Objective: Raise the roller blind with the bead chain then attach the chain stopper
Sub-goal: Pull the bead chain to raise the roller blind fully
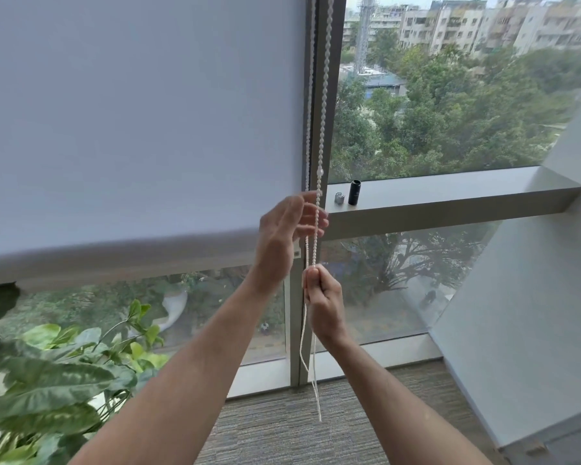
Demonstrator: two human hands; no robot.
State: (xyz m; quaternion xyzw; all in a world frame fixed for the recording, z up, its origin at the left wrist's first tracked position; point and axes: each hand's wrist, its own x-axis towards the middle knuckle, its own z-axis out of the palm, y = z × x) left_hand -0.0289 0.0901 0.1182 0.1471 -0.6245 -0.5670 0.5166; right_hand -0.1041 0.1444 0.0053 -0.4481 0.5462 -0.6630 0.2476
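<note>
By the window, the right hand (324, 302) is gripping the bead chain (322, 105) tight while the loose left hand (287, 229) is reaching higher, so slow, straight pulls should be working best.

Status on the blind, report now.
Right hand shut on bead chain, low. Left hand open, fingers around the chain higher up. Roller blind partly raised. Small metal piece and black cylinder on ledge, untouched. Nothing obstructing.
</note>
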